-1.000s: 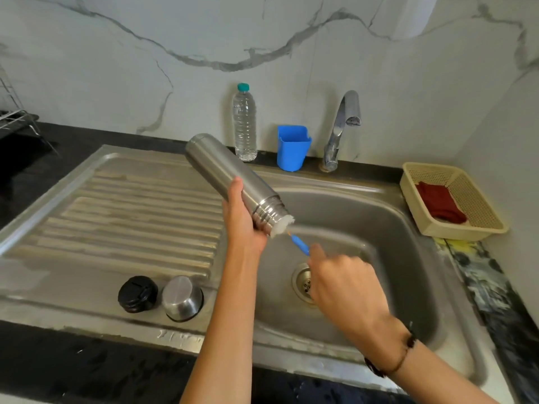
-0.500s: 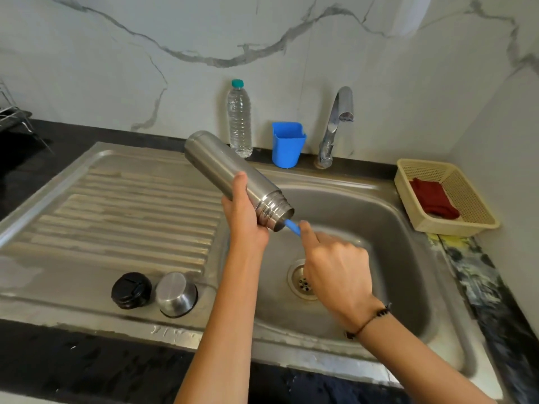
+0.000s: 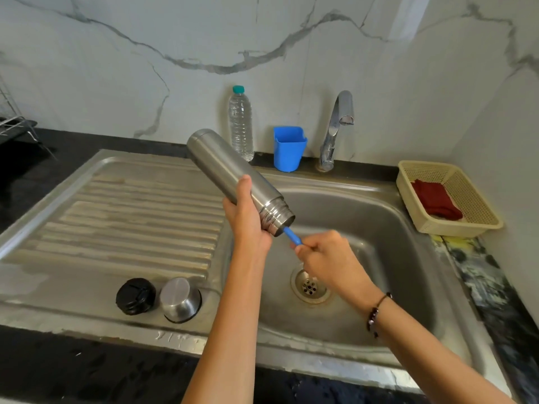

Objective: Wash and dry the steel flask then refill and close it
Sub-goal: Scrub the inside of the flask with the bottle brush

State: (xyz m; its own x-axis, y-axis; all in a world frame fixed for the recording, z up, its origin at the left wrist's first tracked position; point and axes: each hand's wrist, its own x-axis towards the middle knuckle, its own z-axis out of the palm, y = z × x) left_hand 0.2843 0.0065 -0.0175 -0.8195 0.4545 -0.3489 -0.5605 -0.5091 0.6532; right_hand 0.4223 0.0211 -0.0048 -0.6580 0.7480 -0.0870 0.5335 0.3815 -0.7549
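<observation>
At frame centre the left hand (image 3: pixel 248 225) grips the flask (image 3: pixel 233 176), tilted mouth-down over the sink (image 3: pixel 379 205) so suds likely drain. The right hand (image 3: pixel 329 258) clasps the brush handle (image 3: pixel 292 236), its head inside the mouth, scrubbing.

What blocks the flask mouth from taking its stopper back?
The blue brush handle, held by the right hand, runs into the flask mouth. The black stopper and steel cup sit apart on the drainboard.
</observation>
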